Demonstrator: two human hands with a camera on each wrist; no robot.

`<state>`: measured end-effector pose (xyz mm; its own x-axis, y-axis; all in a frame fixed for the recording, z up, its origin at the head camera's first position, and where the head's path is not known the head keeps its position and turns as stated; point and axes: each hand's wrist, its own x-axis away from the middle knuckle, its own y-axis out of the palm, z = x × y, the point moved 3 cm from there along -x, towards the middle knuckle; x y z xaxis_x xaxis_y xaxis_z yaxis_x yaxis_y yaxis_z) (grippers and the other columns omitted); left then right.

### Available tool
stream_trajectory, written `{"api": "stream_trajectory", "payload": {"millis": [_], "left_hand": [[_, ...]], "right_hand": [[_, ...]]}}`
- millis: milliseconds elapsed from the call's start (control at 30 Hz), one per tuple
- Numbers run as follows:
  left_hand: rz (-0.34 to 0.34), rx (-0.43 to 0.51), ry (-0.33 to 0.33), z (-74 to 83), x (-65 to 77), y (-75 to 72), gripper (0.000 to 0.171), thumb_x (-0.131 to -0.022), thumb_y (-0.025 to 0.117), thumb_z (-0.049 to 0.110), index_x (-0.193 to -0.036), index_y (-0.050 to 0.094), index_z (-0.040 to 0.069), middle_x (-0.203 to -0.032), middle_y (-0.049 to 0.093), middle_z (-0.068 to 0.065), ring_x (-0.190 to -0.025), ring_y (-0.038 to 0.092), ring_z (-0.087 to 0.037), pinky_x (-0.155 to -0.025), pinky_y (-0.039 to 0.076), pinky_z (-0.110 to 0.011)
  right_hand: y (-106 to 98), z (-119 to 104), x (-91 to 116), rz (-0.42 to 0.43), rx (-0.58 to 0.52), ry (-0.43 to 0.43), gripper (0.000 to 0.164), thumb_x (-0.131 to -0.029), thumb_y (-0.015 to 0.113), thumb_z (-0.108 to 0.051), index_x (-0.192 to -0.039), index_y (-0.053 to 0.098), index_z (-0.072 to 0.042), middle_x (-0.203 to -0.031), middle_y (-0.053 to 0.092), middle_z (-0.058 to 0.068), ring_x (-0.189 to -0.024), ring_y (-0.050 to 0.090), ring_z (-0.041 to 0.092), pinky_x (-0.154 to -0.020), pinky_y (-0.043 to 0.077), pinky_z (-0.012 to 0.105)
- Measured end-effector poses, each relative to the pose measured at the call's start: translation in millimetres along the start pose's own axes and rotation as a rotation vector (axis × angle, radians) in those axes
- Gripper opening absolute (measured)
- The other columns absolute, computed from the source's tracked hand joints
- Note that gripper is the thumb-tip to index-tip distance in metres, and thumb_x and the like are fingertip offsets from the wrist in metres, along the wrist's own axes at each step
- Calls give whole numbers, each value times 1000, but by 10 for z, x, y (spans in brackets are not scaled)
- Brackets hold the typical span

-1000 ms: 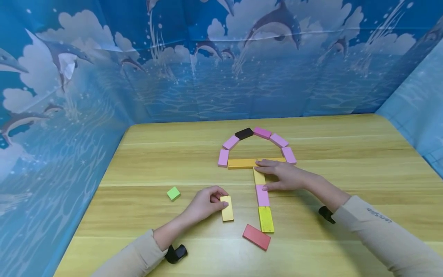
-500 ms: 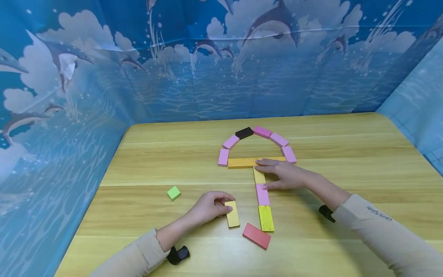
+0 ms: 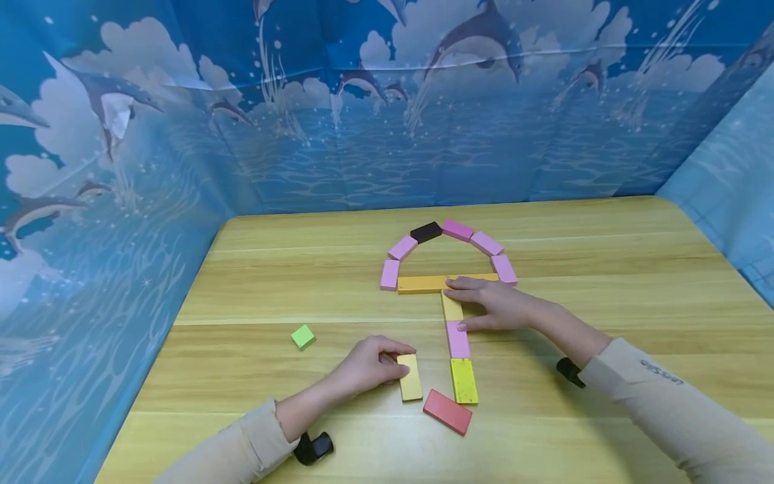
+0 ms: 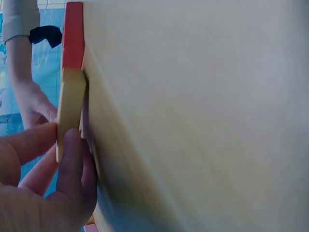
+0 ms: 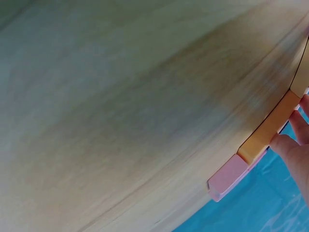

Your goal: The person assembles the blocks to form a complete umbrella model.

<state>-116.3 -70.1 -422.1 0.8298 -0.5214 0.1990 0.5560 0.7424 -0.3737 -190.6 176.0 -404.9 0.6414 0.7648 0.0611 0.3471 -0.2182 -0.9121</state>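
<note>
My left hand (image 3: 369, 366) pinches a pale yellow block (image 3: 411, 383) between thumb and fingers, just left of a column of blocks. In the left wrist view this pale yellow block (image 4: 71, 101) overlaps the end of the red block (image 4: 73, 36). The column runs down from a pale yellow block (image 3: 452, 309) through a pink block (image 3: 458, 344) to a bright yellow block (image 3: 464, 381). Spread fingers of my right hand (image 3: 498, 306) rest at the column's top and on the orange bar (image 3: 420, 285), hiding part of both. The red block (image 3: 447, 411) lies slanted below the bright yellow one.
Several pink blocks (image 3: 487, 243) and one black block (image 3: 426, 232) form an arch above the orange bar. A small green block (image 3: 304, 337) lies apart on the left of the wooden table (image 3: 242, 282). A blue dolphin-print curtain (image 3: 375, 154) hangs behind.
My left hand has moved right and slightly nearer the front, carrying the pale yellow block toward the column and the red block. The right hand has stayed in place.
</note>
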Motion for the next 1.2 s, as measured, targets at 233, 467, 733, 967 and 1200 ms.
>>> {"api": "stream_trajectory", "payload": {"millis": [233, 467, 733, 967, 1200], "left_hand": [[42, -90, 15, -3, 33, 15, 29, -84, 68, 12, -112, 69, 7, -93, 58, -3, -75, 56, -9, -67, 48, -24], [80, -159, 80, 68, 30, 33, 24, -81, 69, 7, -105, 71, 4, -87, 58, -4, -73, 54, -8, -65, 46, -22], [86, -170, 76, 94, 15, 44, 21, -80, 69, 5, -101, 71, 3, -86, 59, -5, -71, 53, -7, -66, 46, -21], [84, -186, 83, 97, 17, 42, 20, -80, 69, 5, -100, 71, 4, -85, 58, -3, -69, 52, -6, -66, 44, -22], [80, -174, 78, 98, 29, 38, 19, -80, 70, 6, -99, 70, 4, -85, 57, -4, -69, 52, -7, -66, 44, -22]], "right_hand": [[-17, -10, 2, 4, 5, -3, 66, -86, 64, -39, -138, 45, -2, -145, 35, 19, -133, 30, 37, -102, 32, 51], [-33, -17, 11, 15, 7, -10, 66, -86, 64, -39, -137, 45, -1, -144, 36, 20, -133, 31, 38, -101, 33, 51], [-40, -16, 8, 7, -2, -9, 65, -87, 63, -38, -137, 44, -1, -144, 35, 20, -133, 30, 38, -102, 31, 51], [-40, -8, 7, 10, -5, -14, 65, -88, 62, -39, -137, 44, -1, -144, 35, 21, -133, 30, 38, -101, 32, 52], [-44, -20, 8, 15, 2, -22, 65, -88, 62, -40, -137, 45, -1, -143, 36, 21, -132, 31, 39, -101, 32, 52]]}}
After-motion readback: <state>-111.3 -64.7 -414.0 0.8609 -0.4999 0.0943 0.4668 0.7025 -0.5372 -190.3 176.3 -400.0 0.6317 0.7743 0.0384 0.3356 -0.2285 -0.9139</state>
